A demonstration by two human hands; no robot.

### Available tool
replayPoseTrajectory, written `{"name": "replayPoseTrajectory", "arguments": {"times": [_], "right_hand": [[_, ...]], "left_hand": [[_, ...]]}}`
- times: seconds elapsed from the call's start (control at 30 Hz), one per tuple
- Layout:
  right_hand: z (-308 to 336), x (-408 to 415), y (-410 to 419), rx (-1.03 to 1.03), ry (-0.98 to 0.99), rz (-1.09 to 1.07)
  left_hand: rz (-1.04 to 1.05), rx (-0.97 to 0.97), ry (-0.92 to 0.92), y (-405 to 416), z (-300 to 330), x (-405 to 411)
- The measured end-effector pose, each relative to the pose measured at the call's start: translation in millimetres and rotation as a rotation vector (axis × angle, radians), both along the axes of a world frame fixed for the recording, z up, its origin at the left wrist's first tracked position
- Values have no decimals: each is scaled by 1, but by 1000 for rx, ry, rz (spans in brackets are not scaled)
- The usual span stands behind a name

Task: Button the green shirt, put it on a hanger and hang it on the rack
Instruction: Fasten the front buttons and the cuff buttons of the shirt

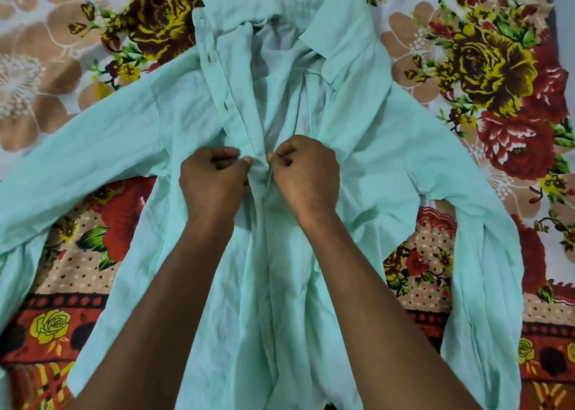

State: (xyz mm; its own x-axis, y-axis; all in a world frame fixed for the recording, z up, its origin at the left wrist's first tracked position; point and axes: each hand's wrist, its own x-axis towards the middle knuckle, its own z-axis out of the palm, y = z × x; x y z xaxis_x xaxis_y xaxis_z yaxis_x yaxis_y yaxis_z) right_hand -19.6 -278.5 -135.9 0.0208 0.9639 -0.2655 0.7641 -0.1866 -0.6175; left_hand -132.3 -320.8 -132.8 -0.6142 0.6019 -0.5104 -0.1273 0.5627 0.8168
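the green shirt (357, 148) lies face up on a flowered bedsheet (485, 67), collar toward twelve o'clock, sleeves spread toward nine and three o'clock. its front is open from the collar down to mid-chest, showing the pale inner lining, while below the hands the two front edges lie together. the left hand (214, 176) sits just at nine o'clock of the frame's centre, curled tight, thumb and forefinger pinching the buttonhole strip (228, 98) at its lower end. the right hand (306, 173) sits just beside it toward three o'clock, likewise closed, fingertips nipping the opposite front edge. the two pinches nearly touch at the shirt's midline. whether a button is between the fingers cannot be told.
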Motion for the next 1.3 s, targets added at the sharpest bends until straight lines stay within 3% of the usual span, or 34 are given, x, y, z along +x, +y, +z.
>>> {"name": "replayPoseTrajectory", "arguments": {"times": [0.23, 0.33, 0.6, 0.87, 1.13, 1.3], "right_hand": [[-2, 23, -8, 14, 494, -168], [0, 26, -13, 13, 585, -180], [10, 14, -13, 105, 492, -56], [9, 10, -15, 166, 409, -18], [6, 5, -14, 36, 556, -133], [6, 6, -15, 31, 550, -131]], "left_hand": [[-13, -22, -139, -14, -3, -4], [-26, 29, -165, -10, 4, -1], [-87, 182, -191, -6, 15, 10], [-145, 227, 29, -6, 19, 12], [-38, 241, -409, -3, 14, 3], [-96, 211, -339, -2, 14, 2]]}}
